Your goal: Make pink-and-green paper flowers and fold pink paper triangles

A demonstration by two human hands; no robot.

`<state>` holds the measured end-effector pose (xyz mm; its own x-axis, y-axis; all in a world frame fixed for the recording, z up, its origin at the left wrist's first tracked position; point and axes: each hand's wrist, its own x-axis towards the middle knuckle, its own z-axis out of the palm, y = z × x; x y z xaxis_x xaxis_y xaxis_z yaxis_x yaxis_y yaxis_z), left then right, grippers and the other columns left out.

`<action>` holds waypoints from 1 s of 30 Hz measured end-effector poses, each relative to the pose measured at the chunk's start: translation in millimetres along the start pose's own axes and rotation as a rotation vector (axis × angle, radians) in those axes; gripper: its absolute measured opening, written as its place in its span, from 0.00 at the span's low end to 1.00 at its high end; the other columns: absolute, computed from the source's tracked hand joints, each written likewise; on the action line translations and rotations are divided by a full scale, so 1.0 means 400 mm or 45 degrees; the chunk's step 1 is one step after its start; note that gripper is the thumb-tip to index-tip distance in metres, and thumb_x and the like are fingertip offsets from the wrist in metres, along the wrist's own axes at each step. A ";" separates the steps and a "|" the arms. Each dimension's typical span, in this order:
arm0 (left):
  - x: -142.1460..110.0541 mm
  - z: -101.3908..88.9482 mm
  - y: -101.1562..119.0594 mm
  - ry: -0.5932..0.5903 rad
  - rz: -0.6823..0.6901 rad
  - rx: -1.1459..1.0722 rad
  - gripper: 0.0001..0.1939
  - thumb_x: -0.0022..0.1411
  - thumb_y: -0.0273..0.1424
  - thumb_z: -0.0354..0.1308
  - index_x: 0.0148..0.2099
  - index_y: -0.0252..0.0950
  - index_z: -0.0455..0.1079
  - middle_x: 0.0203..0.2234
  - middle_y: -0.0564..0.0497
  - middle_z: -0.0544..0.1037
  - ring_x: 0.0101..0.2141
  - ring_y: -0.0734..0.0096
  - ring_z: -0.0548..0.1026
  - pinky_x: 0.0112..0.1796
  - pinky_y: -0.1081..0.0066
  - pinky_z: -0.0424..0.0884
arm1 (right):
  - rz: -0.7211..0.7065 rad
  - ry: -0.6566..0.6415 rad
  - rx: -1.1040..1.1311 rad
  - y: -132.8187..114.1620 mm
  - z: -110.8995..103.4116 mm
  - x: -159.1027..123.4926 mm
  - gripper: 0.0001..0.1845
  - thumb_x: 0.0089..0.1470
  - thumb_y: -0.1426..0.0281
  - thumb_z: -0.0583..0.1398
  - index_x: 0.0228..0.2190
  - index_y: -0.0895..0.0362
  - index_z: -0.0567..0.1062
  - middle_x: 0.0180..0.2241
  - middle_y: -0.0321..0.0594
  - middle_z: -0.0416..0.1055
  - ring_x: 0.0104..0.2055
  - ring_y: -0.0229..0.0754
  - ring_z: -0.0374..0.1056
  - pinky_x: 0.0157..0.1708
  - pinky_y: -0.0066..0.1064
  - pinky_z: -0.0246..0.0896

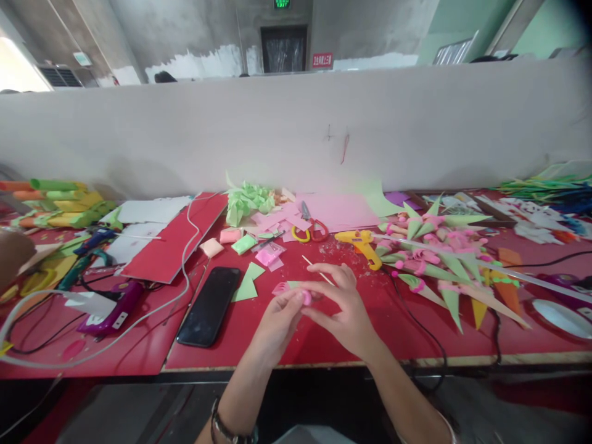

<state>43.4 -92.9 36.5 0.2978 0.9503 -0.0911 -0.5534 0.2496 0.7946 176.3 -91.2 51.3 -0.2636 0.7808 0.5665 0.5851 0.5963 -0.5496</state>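
My left hand (277, 320) and my right hand (345, 305) meet over the red table (324, 345), just in front of me. Together they pinch a small pink paper flower piece (303, 296) with a green paper leaf and a thin wooden stick (317, 269) that points up and to the left. My left hand's fingers are curled round the pink piece. My right hand's fingers are bent over it from the right. A black phone (209, 306) lies flat to the left of my left hand.
A yellow glue gun (363, 245), scissors (309, 229), pink paper sheets (337, 209) and green paper scraps (247, 200) lie behind my hands. Finished pink and green paper flowers (435, 259) pile up at right. A purple glue gun (111, 308) and cables sit at left. A white partition (296, 129) stands behind the table.
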 end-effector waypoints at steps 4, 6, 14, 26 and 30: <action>-0.006 0.000 -0.001 -0.030 -0.005 0.038 0.12 0.50 0.37 0.59 0.29 0.31 0.73 0.28 0.47 0.76 0.37 0.67 0.71 0.44 0.70 0.62 | -0.015 -0.005 -0.028 0.002 -0.001 0.000 0.07 0.50 0.64 0.56 0.32 0.47 0.73 0.44 0.36 0.64 0.48 0.44 0.59 0.54 0.45 0.36; -0.009 -0.002 -0.003 -0.046 -0.015 0.086 0.12 0.50 0.36 0.59 0.33 0.31 0.74 0.29 0.46 0.76 0.37 0.67 0.71 0.44 0.70 0.62 | -0.019 -0.014 -0.021 0.002 0.001 -0.001 0.06 0.50 0.65 0.56 0.32 0.48 0.73 0.43 0.36 0.65 0.48 0.44 0.60 0.54 0.46 0.35; -0.007 -0.019 -0.002 0.194 0.118 0.252 0.11 0.52 0.36 0.57 0.35 0.35 0.74 0.28 0.51 0.76 0.34 0.72 0.71 0.41 0.74 0.62 | 0.131 0.063 0.720 -0.004 0.011 -0.009 0.14 0.49 0.62 0.56 0.38 0.52 0.68 0.43 0.43 0.62 0.49 0.45 0.58 0.49 0.41 0.54; -0.047 0.042 0.064 0.287 0.434 0.531 0.08 0.49 0.27 0.59 0.35 0.35 0.74 0.30 0.50 0.76 0.33 0.71 0.71 0.35 0.78 0.64 | 0.147 0.021 0.850 -0.027 0.005 -0.011 0.11 0.52 0.64 0.51 0.33 0.53 0.70 0.42 0.43 0.61 0.48 0.46 0.58 0.48 0.41 0.55; -0.049 0.040 0.060 0.284 0.442 0.466 0.12 0.50 0.26 0.59 0.39 0.37 0.72 0.24 0.53 0.75 0.28 0.74 0.72 0.33 0.78 0.66 | 0.032 0.051 0.516 -0.047 -0.012 -0.015 0.14 0.50 0.70 0.52 0.40 0.51 0.68 0.43 0.42 0.59 0.50 0.46 0.57 0.50 0.42 0.52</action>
<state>36.9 -108.6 66.8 -0.0485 0.9916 0.1201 -0.2715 -0.1288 0.9538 170.6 -107.9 61.1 -0.2181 0.7929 0.5690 0.2392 0.6087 -0.7565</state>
